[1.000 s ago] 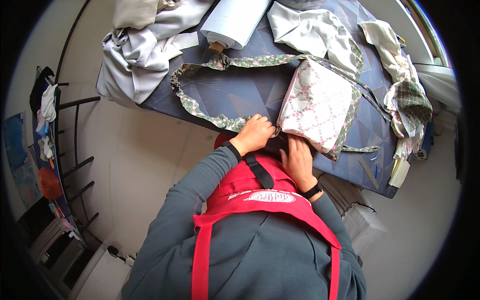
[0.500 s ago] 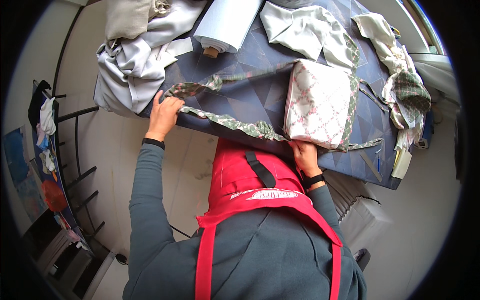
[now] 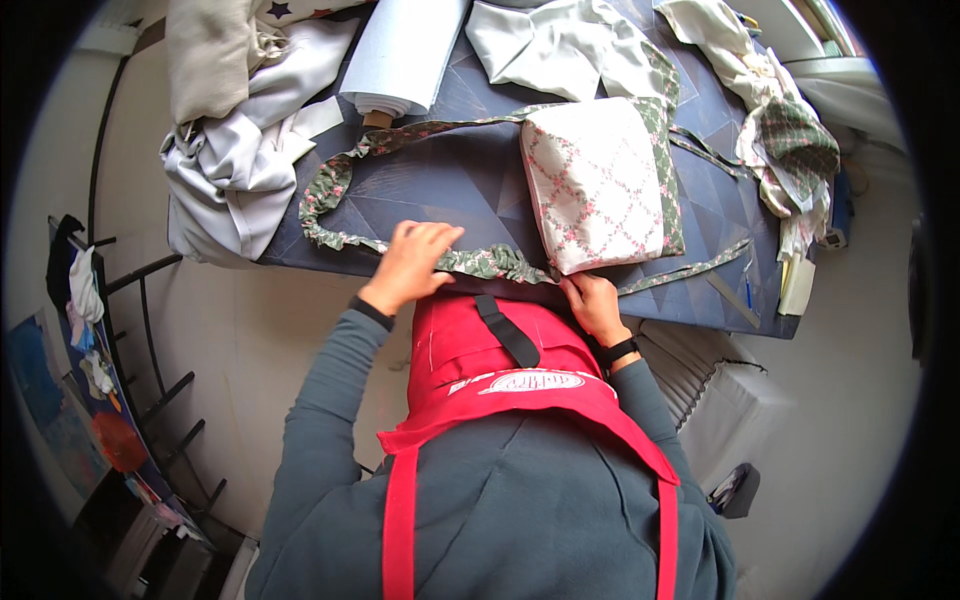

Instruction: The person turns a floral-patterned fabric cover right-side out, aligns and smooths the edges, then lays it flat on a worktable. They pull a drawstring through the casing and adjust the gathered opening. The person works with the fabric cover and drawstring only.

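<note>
A white quilted fabric bag (image 3: 600, 185) with a pink floral lattice and a green floral edge lies at the front of the table. Its gathered green floral strap (image 3: 322, 195) loops out to the left and comes back along the front edge. My left hand (image 3: 408, 265) hovers at the strap's near stretch, fingers extended and thumb apart. At the bag's lower left corner, my right hand (image 3: 597, 307) pinches the strap's end; the fingertips are partly hidden. A thin green floral tie (image 3: 690, 268) trails to the right of that hand.
Pale grey fabric (image 3: 235, 185) is heaped on the left beside a light blue roll (image 3: 405, 60). White satin cloth (image 3: 560, 45) lies behind the bag. Cream and green fabric (image 3: 770, 120) hangs over the right side of the dark table (image 3: 440, 190), near a ruler (image 3: 733, 300) and blue pen (image 3: 748, 285).
My left hand has let go of the strap's far left bend and moved right along it, toward my right hand. The strap now lies in a rounded loop. My right hand keeps its pinch.
</note>
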Demonstrator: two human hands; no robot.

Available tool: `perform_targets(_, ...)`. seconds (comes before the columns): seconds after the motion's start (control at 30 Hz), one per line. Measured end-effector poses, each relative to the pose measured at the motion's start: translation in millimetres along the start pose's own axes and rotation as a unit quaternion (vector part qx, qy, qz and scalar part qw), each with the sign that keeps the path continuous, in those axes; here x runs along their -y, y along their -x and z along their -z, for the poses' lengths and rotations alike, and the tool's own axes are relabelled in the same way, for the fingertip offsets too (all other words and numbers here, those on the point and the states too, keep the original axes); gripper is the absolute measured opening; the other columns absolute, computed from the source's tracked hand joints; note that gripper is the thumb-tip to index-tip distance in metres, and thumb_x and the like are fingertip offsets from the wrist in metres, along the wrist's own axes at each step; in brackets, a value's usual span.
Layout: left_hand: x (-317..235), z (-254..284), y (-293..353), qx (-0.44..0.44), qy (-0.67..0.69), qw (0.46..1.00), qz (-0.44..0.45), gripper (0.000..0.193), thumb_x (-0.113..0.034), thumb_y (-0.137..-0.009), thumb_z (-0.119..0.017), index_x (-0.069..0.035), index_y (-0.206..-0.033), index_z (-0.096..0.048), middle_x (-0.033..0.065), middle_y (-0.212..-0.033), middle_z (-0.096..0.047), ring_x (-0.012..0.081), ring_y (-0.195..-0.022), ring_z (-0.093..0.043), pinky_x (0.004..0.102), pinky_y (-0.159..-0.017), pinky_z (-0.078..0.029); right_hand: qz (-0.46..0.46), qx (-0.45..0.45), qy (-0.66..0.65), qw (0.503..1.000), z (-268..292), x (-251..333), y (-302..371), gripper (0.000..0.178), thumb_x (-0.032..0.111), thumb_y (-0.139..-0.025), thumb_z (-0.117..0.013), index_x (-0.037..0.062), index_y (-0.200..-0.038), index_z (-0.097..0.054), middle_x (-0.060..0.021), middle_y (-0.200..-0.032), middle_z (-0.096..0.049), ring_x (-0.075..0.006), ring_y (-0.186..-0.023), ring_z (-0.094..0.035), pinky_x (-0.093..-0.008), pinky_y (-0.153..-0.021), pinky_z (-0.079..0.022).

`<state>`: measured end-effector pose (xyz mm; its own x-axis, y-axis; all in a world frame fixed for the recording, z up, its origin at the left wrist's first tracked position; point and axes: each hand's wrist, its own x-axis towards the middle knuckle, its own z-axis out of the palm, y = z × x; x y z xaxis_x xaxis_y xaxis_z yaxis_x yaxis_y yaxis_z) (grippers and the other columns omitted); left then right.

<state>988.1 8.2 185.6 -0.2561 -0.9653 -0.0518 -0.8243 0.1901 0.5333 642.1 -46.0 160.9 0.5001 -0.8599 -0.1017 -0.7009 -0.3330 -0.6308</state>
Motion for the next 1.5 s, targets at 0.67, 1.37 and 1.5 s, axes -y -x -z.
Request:
perform_targets(0.67, 41.9, 26.7, 26.9, 0.032, -0.151, 0.987, -0.053, 0.022, -0.013, -0.073, -0.073, -0.010, -0.091, -0.063, 0.0030, -0.086, -0.061, 0.0237, -0.088, -0.061, 0.0400, -0.091, -0.044, 0.141, -0.030, 0.132, 0.981, 0.4, 7.5, -20.1, 0.009, 0.016, -0.086, -0.065, 0.0174, -0.093, -0.069, -0.0086, -0.061, -0.061, -0.0269, -0.055, -0.063, -0.0398, -0.049, -0.048)
perform_targets(1.37, 13.1, 0.0, 21.1, 0.135, -0.097, 0.986, 0.012, 0.007, -0.006, -0.074, -0.061, -0.008, -0.079, -0.065, 0.0121, -0.079, -0.069, 0.0345, -0.077, -0.068, 0.0462, -0.071, -0.053, 0.149, -0.084, 0.128, 0.977, -4.7, -20.4, -14.9, 0.016, 0.014, -0.083, -0.069, 0.0195, -0.097, -0.072, -0.0077, -0.065, -0.062, -0.0261, -0.058, -0.064, -0.0399, -0.051, -0.048)
perform_targets(1.5, 35.8, 15.7, 38.7, 0.129, -0.088, 0.988, -0.007, 0.007, -0.008, -0.077, -0.064, -0.008, -0.084, -0.066, 0.0106, -0.082, -0.070, 0.0315, -0.081, -0.068, 0.0431, -0.077, -0.052, 0.170, -0.068, 0.122, 0.975, -9.7, -19.9, -16.7, 0.014, 0.016, -0.084, -0.069, 0.0198, -0.097, -0.072, -0.0068, -0.063, -0.061, -0.0253, -0.057, -0.063, -0.0392, -0.051, -0.048)
